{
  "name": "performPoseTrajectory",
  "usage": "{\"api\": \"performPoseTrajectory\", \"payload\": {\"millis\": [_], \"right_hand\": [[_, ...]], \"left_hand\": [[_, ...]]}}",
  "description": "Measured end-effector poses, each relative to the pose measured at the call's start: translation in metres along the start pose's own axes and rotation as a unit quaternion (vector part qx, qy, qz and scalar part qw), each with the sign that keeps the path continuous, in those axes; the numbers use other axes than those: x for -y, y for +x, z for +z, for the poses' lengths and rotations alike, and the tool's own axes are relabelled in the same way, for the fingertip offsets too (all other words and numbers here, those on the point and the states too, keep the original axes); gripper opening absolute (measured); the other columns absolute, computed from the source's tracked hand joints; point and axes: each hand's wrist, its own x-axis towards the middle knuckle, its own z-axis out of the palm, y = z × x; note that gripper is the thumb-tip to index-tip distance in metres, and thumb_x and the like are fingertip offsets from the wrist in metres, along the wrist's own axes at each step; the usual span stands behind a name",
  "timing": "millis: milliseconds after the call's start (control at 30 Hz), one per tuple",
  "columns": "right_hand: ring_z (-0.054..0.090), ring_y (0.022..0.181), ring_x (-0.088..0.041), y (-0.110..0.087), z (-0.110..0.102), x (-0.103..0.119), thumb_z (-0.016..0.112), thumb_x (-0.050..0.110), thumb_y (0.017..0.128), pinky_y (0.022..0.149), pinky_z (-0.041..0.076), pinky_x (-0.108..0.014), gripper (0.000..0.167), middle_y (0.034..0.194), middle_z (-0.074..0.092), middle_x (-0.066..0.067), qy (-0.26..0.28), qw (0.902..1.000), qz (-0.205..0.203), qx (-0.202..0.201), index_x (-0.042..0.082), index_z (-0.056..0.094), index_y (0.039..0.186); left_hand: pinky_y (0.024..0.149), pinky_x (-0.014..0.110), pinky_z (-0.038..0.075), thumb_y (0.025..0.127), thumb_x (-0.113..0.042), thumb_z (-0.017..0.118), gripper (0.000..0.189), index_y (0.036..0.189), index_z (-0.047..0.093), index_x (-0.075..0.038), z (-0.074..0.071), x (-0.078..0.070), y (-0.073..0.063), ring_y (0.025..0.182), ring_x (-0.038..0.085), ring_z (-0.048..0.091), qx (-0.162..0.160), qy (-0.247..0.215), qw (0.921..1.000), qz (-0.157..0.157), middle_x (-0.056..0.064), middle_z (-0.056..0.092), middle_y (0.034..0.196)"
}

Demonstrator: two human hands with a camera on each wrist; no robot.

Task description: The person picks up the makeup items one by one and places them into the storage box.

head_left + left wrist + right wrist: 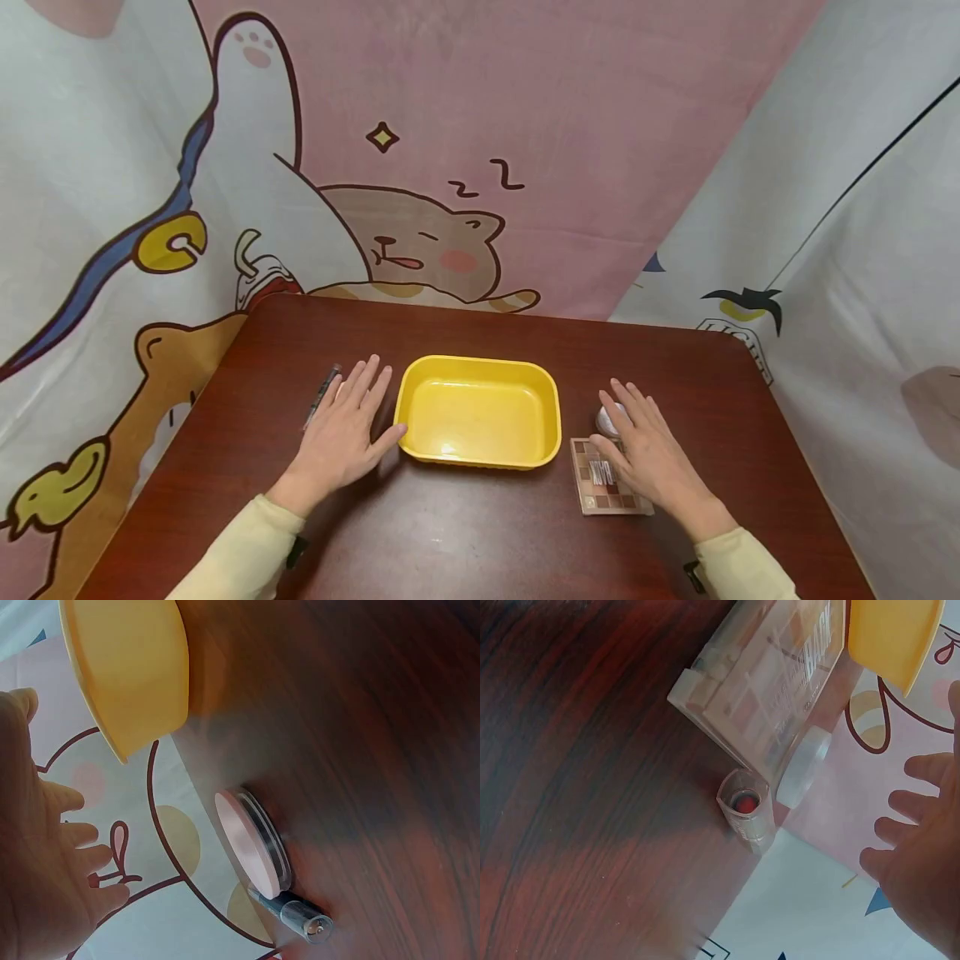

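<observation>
A cartoon-printed cloth (562, 125) is hanging behind a dark red table (450, 542), on which a yellow tray (480, 417) is sitting between two hands, a central position that appears to keep it within reach of both. The left hand (341, 437) is hovering with fingers straight, gripping nothing; its thumb is overlapping the tray's rim in the head view, while the left wrist view is showing a gap. On that side, a pink compact (247, 844) is lying flat just beside a dark pen (322, 396); the hand is hiding most of the compact from above. The right hand (656, 454) is likewise hovering, fingers extended and grasping nothing, over part of a palette (600, 498) and a white case (804, 766). A clear tube (748, 810) is resting close to both; whether it is touching them cannot be told. The small items are flanking the tray, presumably so that its opening is remaining accessible and each hand is having some within reach.
</observation>
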Motion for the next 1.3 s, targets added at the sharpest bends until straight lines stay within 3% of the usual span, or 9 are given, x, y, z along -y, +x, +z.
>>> {"api": "performPoseTrajectory", "payload": {"millis": [167,367,533,867,1300], "right_hand": [[0.029,0.150,-0.045,0.000,0.000,-0.001,0.069,0.038,0.098,0.129,0.006,-0.042,0.074,0.163,0.034,-0.025,0.004,0.9999,0.012,0.008,-0.001,0.043,0.155],[0.036,0.146,-0.046,0.000,0.002,-0.002,0.076,0.037,0.093,0.118,0.033,-0.059,0.080,0.159,0.040,-0.024,-0.001,0.9996,0.027,0.012,-0.002,0.043,0.155],[0.042,0.141,-0.045,0.000,0.003,-0.004,0.078,0.032,0.091,0.111,0.040,-0.062,0.079,0.154,0.044,-0.026,0.004,0.9995,0.029,0.008,-0.004,0.045,0.152],[0.043,0.140,-0.046,-0.001,0.003,-0.007,0.078,0.030,0.092,0.109,0.043,-0.061,0.076,0.153,0.042,-0.029,0.013,0.9965,0.070,0.042,-0.007,0.046,0.150],[0.043,0.140,-0.046,0.000,0.008,-0.012,0.079,0.026,0.091,0.110,0.042,-0.062,0.073,0.153,0.043,-0.029,0.038,0.9940,0.093,0.044,-0.011,0.048,0.146]], "left_hand": [[0.126,0.055,0.019,0.098,-0.065,0.052,0.091,0.163,0.030,-0.005,0.001,-0.003,0.001,0.158,0.033,0.020,-0.001,-0.004,1.0000,0.007,0.015,0.021,0.171],[0.124,0.055,0.025,0.097,-0.066,0.053,0.092,0.163,0.030,-0.005,0.003,-0.008,0.001,0.156,0.034,0.024,0.000,-0.008,0.9999,0.012,0.015,0.024,0.170],[0.123,0.055,0.027,0.096,-0.067,0.054,0.095,0.162,0.030,-0.004,0.005,-0.011,0.001,0.156,0.034,0.026,0.005,-0.018,0.9997,0.013,0.016,0.026,0.169],[0.121,0.056,0.031,0.095,-0.069,0.056,0.097,0.162,0.031,-0.003,0.010,-0.016,0.000,0.154,0.034,0.030,0.021,-0.026,0.9993,0.014,0.016,0.029,0.168],[0.120,0.057,0.033,0.093,-0.071,0.057,0.100,0.161,0.031,-0.002,0.012,-0.018,-0.002,0.153,0.034,0.032,0.023,-0.023,0.9994,0.015,0.016,0.029,0.168]]}}
